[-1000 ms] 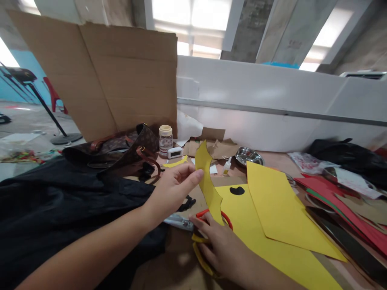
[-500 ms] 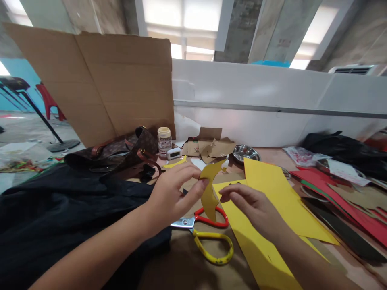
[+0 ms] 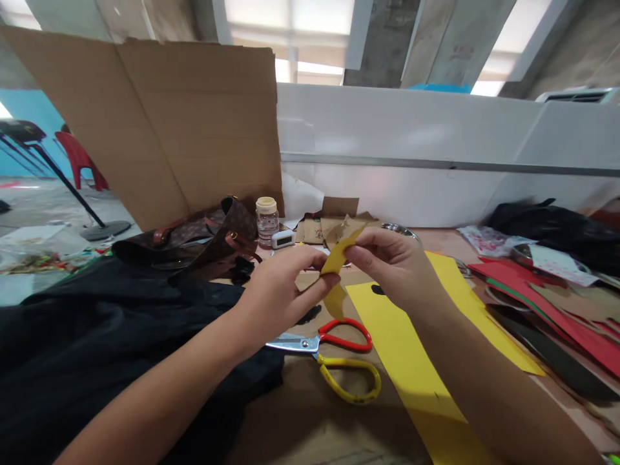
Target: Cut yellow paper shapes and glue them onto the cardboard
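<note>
Between my two hands a curved yellow paper strip [image 3: 338, 256] is held up above the table. My left hand [image 3: 285, 294] pinches its middle between thumb and fingers. The thumb and fingertips of my right hand [image 3: 394, 261] close on its upper part. The strip's lower end hangs below my left fingers. Under my hands lie scissors [image 3: 317, 345] with one red and one yellow handle, blades pointing left and partly tucked by the dark cloth. Yellow paper sheets [image 3: 411, 361] lie beneath my right forearm, one bearing a black mark.
Dark cloth [image 3: 121, 336] and a brown handbag [image 3: 213, 232] fill the left. A jar [image 3: 267, 223], a small white timer [image 3: 283, 239] and cardboard scraps [image 3: 314, 229] stand behind. Red sheets [image 3: 542, 303] lie right; a cardboard panel [image 3: 203, 129] rises at back left.
My right hand has moved up and left and now grips the upper part of the yellow strip. The strip has tilted, while my left hand keeps its pinch.
</note>
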A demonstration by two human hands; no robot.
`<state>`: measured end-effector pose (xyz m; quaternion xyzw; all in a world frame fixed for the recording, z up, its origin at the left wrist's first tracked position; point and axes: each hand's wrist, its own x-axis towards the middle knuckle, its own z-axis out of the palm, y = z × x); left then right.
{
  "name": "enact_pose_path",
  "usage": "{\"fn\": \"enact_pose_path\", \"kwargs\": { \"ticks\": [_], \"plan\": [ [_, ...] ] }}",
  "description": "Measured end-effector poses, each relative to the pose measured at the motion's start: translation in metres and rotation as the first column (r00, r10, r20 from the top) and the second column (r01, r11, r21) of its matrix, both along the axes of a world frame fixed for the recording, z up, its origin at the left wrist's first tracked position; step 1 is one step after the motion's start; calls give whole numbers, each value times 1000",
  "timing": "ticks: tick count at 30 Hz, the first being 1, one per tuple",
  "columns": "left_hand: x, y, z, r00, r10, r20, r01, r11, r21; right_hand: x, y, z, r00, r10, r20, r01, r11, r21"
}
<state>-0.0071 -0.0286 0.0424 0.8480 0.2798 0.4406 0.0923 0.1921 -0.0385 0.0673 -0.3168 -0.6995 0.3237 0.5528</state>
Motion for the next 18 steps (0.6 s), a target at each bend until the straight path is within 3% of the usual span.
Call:
{"fn": "enact_pose_path", "kwargs": {
  "ticks": [3,5,6,8,10,14,18],
  "plan": [
    [-4,5,-10,997,76,-33,-65,968,241,12,3,-12,999,16,-28,-17,999,-30],
    [-9,8,-22,984,132,-121,-60,880,471,23,5,-32,994,47,-95,-69,966,-248],
    [-11,9,-30,967,167,-193,-31,827,561,28,6,-45,985,86,-146,-139,903,-406],
    [-16,10,-44,919,224,-324,44,759,649,33,8,-73,986,121,-117,-169,708,-686],
    [-17,11,-58,869,254,-425,98,753,651,33,9,-97,986,146,-82,-158,643,-749],
    [-10,16,-80,823,233,-518,147,793,591,31,20,-118,971,237,17,-145,646,-749],
    [0,28,-108,830,94,-550,218,853,475,54,39,-120,933,236,272,-4,763,-647]
  ]
}}
